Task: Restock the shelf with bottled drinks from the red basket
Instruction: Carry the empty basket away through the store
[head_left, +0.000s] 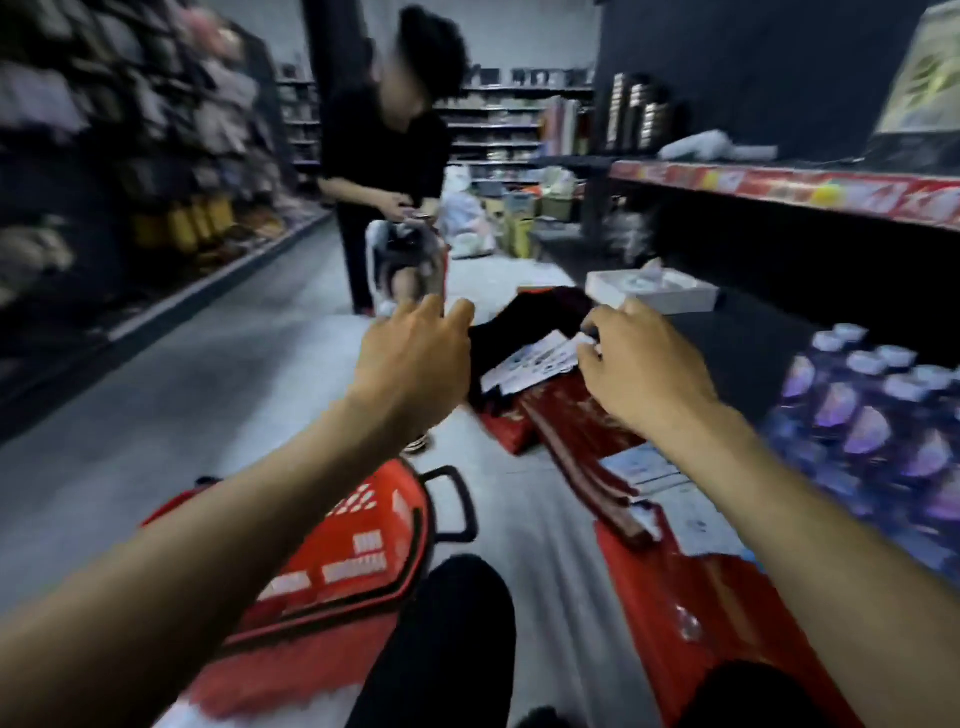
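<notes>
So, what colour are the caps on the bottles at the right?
The caps are white; the head view shows them, slightly blurred.

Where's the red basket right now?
The basket sits lower left in the head view, on the floor beneath the left forearm, just left of the dark knee.
</notes>
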